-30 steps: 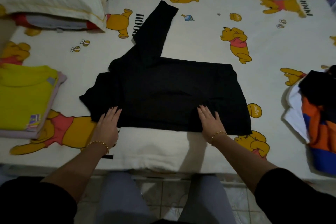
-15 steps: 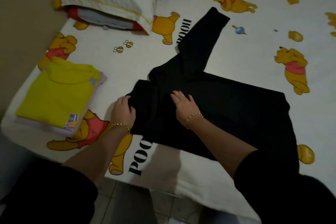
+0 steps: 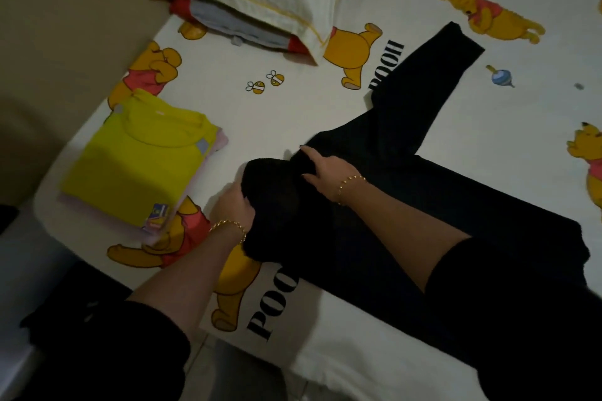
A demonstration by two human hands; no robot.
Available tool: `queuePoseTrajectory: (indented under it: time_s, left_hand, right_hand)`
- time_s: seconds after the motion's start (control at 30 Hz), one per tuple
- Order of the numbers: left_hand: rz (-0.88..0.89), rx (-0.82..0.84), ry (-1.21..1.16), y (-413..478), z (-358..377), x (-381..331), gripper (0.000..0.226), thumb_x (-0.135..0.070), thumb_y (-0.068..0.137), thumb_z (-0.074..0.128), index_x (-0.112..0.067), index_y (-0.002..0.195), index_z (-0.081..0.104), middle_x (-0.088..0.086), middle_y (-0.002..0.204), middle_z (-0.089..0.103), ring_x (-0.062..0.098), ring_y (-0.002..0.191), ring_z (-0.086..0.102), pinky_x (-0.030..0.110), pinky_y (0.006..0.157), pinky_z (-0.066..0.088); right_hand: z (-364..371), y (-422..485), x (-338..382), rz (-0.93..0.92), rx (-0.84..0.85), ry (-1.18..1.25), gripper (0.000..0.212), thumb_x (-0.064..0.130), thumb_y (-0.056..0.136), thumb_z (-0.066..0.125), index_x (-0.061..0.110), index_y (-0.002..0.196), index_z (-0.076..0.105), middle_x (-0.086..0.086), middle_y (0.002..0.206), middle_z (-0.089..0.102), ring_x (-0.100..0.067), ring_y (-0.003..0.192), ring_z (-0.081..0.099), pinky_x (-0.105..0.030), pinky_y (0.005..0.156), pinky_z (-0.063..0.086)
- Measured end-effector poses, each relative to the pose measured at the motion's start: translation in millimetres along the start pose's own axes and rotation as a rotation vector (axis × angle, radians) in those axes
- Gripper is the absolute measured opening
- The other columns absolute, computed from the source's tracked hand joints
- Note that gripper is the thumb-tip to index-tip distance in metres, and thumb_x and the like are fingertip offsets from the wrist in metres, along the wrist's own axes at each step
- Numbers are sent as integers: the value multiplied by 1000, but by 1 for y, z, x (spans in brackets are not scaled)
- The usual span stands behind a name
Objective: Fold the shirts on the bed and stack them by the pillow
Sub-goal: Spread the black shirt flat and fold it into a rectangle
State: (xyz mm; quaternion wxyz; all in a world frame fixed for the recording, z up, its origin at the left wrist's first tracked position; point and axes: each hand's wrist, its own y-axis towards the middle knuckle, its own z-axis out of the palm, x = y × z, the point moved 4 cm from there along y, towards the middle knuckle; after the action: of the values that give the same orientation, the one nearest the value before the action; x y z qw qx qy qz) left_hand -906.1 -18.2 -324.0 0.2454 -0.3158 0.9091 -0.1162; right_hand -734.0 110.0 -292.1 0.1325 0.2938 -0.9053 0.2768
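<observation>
Left hand (image 3: 233, 208) grips the black shirt (image 3: 423, 205) at its left end — right hand (image 3: 321, 169) spread flat beside — body running rightward.

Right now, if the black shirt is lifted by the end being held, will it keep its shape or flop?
Probably flops: the black shirt bunches softly where the left hand grips it. Its outstretched sleeve lies limp on the bed, so it would likely dangle.

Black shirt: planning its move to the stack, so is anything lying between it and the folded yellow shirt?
Nothing visible does. Only printed bed sheet lies between the black shirt and the folded yellow shirt. The left hand grips the black shirt.
</observation>
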Motion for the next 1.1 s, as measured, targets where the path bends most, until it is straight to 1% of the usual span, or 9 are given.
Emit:
queuePoseTrajectory:
  time_s: [0.1,0.17,0.3,0.4,0.53,0.67,0.77,0.97,1.1]
  left_hand:
    - [-17,14,-7,-5,-7,29,24,-12,95,45,-1,116,51,19,111,57,33,101,55,38,79,44]
    - [-7,18,-15,-5,-10,41,20,-13,96,46,0,108,55,19,108,59,33,100,56,37,77,44]
    - [32,-22,-11,-1,-20,40,17,-12,95,50,4,96,56,22,102,57,35,98,54,37,75,41]
    - [63,-81,21,0,-29,32,17,-14,91,55,2,98,57,21,101,57,36,102,52,40,80,42]
    - [71,-146,27,-3,-36,11,29,-17,84,64,-7,109,53,16,109,57,31,107,51,39,87,42]
    - [165,-109,18,-8,-29,-35,23,-12,86,59,-7,108,54,12,109,58,29,105,53,34,84,39]
    - [266,-38,-12,-9,-13,-78,18,-12,85,58,-10,103,56,12,102,57,29,98,54,37,82,44]
    - [530,116,154,-16,35,-182,23,-12,85,61,-16,107,57,4,99,54,22,96,53,37,85,48]
    - [707,142,277,-9,69,-243,29,-13,88,59,-17,116,56,4,109,54,21,105,50,37,91,45]
  right_hand:
    - [5,17,18,3,87,-42,68,34,96,51,26,151,13,-17,120,57,-32,104,58,-40,85,50]
    - [13,24,29,20,166,-79,63,29,94,53,19,149,22,-17,125,54,-33,111,55,-42,90,49]
    - [21,35,41,82,76,-34,30,14,94,49,6,123,49,-18,117,57,-32,103,58,-41,85,52]
    - [17,29,39,86,-33,97,29,7,92,47,9,121,48,-18,104,61,-31,88,60,-43,77,54]
    - [13,4,18,59,-71,183,43,7,93,45,15,135,38,-17,98,62,-29,81,61,-45,74,55]
    - [2,-28,-25,146,-122,235,46,8,94,45,17,138,36,-14,97,64,-27,82,62,-45,75,55]
    - [-5,-62,-74,229,-136,266,39,11,95,43,17,134,41,-14,101,64,-28,86,62,-44,79,54]
    - [-4,-147,-199,449,-212,181,35,12,94,48,14,129,50,-11,123,51,-28,115,50,-40,97,45]
    - [-13,-194,-273,569,-351,76,33,5,90,50,11,122,56,-11,121,51,-29,112,49,-43,91,47]
